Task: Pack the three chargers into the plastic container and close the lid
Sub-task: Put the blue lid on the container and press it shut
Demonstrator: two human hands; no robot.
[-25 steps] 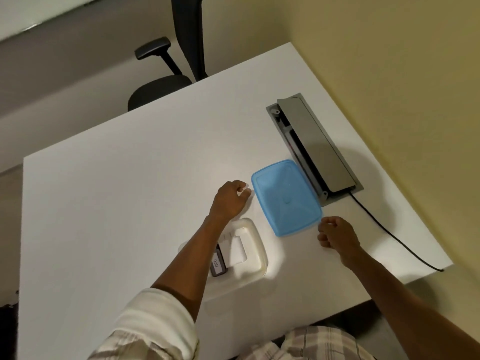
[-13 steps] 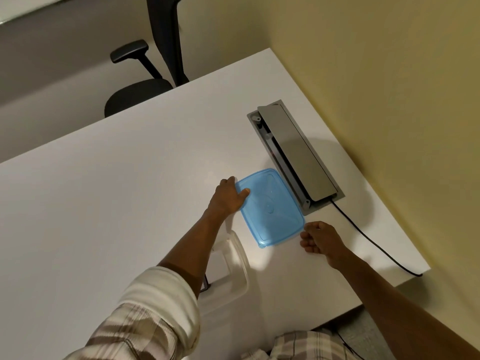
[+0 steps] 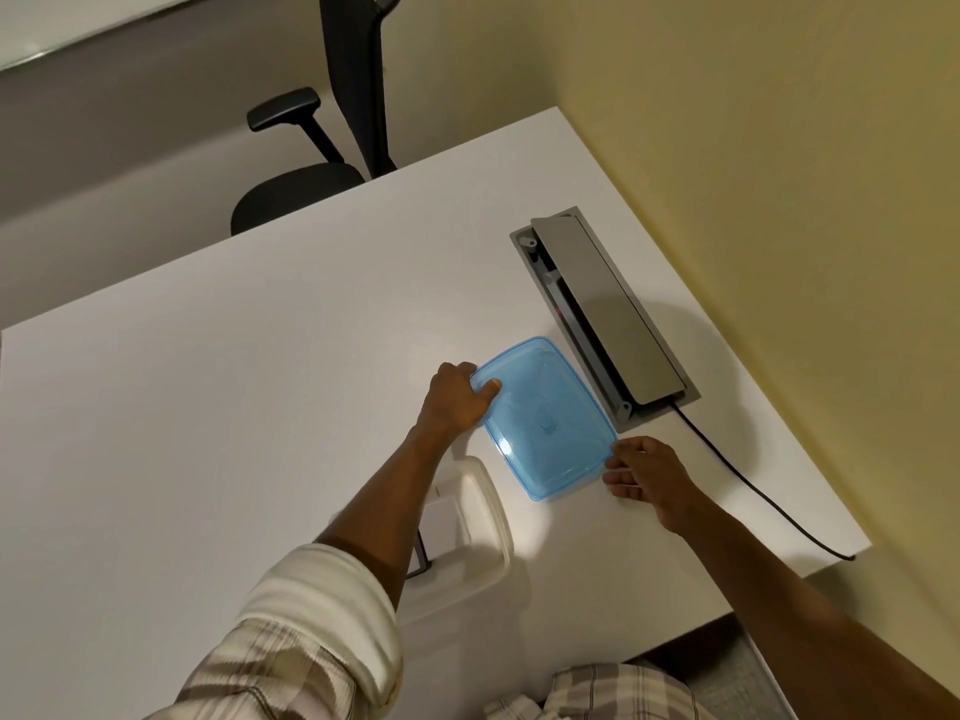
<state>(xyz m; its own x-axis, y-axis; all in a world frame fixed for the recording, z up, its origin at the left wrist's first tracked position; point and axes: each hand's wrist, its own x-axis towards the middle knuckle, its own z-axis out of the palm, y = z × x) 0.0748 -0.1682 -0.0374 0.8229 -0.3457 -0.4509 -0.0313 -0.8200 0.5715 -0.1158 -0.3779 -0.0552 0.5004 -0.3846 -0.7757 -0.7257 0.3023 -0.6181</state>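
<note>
On a white desk (image 3: 208,407), a left hand (image 3: 454,400) grips the blue lid (image 3: 550,423) by its far left corner; the right hand (image 3: 649,475) touches its right corner.

worktop (image 3: 208,407): white, flat | blue lid (image 3: 545,413) just beside grey cable box (image 3: 608,309) | clear container (image 3: 493,517) near front edge | black cable (image 3: 753,488) trailing to right edge
</note>
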